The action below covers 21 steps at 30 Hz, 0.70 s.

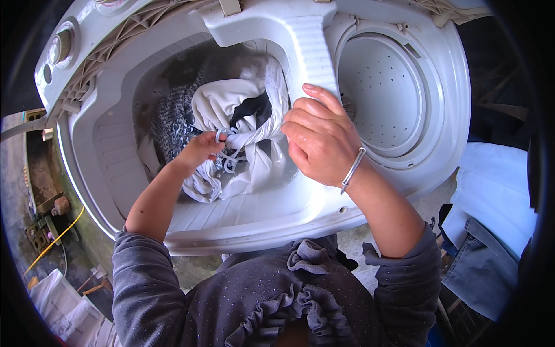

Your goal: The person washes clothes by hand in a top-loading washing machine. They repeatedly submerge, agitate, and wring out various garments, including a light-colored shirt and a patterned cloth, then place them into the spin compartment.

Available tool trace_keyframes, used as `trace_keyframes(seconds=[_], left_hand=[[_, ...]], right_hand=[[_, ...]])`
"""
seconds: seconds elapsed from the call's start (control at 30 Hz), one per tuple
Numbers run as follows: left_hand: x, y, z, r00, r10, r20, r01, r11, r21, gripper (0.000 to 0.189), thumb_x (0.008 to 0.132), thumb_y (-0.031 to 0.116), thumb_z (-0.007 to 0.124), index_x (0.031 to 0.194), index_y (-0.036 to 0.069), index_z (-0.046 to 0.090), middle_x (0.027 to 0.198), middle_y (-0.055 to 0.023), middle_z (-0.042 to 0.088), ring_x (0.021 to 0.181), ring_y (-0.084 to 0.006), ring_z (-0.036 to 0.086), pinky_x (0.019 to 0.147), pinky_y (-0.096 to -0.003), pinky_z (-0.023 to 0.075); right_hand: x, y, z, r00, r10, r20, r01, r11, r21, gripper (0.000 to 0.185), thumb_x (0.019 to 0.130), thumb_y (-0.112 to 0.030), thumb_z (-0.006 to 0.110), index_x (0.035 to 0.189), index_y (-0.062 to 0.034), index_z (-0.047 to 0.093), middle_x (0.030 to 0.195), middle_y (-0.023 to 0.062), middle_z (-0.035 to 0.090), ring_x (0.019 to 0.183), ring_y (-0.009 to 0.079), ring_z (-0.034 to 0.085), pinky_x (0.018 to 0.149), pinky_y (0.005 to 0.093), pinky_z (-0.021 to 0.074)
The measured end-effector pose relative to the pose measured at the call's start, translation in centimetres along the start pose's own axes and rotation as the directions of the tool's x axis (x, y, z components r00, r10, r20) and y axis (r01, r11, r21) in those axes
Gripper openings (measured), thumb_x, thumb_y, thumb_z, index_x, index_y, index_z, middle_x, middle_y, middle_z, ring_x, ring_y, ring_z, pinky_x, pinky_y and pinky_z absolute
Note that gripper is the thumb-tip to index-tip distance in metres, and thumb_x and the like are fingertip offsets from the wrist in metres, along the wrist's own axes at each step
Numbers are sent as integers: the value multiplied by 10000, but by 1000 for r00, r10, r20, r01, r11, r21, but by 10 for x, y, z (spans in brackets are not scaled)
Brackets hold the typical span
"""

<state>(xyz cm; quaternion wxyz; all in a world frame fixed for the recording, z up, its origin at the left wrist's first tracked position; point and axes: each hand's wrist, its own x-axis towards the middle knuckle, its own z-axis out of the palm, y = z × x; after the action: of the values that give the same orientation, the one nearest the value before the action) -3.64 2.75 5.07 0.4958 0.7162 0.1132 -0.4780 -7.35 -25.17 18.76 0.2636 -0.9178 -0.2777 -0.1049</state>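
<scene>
Over the wash tub of a twin-tub washing machine, my left hand pinches a light drawstring on a wet white garment, partly twisted. My right hand, with a metal bangle at its wrist, is curled by the tub's right wall; a strand of the white cloth reaches up near its fingers, and whether it grips anything is hidden. Below the white garment, a dark patterned cloth lies in murky water. A black piece of cloth shows in the white garment's loop.
The perforated spin tub stands open at the right. Control knobs are at the upper left. Light blue cloth and grey trousers or similar cloth hang at the right. Sockets and a yellow cable lie at the left.
</scene>
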Motion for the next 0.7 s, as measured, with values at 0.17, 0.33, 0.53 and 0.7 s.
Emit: trace_keyframes(seconds=[0.17, 0.33, 0.53, 0.7], left_hand=[[-6, -17, 31, 974, -222, -53, 228, 936, 270, 509, 706, 349, 712, 1029, 1, 527, 891, -98, 583, 654, -125, 550, 523, -234, 466], [11, -48, 59, 998, -30, -57, 59, 784, 618, 497, 721, 467, 627, 839, -14, 586, 791, -140, 613, 704, -238, 591, 603, -332, 487], [47, -69, 65, 959, 184, -215, 23, 708, 706, 356, 752, 371, 582, 779, 19, 624, 790, -148, 627, 730, -285, 606, 658, -365, 477], [25, -15, 33, 964, -60, -258, 33, 994, -105, 150, 777, 180, 515, 754, 64, 607, 779, -15, 601, 718, -115, 545, 649, -267, 432]], right_hand=[[-1, 2, 1, 1000, 4, 3, -4, 1000, 8, 91, 617, -25, 586, 705, -40, 604, 760, 38, 582, 808, 182, 547, 970, 377, 331], [-1, 0, 1, 1000, 0, -9, 0, 1000, 12, 94, 611, -23, 584, 702, -44, 593, 750, 35, 569, 811, 186, 542, 970, 378, 331], [-1, 0, 2, 1000, 4, 1, -4, 1000, 18, 108, 588, -21, 581, 693, -43, 592, 750, 36, 568, 819, 182, 543, 970, 376, 331], [-3, 2, 2, 1000, -6, -25, 6, 1000, 15, 102, 585, -30, 582, 686, -41, 596, 744, 41, 572, 827, 181, 545, 973, 376, 328]])
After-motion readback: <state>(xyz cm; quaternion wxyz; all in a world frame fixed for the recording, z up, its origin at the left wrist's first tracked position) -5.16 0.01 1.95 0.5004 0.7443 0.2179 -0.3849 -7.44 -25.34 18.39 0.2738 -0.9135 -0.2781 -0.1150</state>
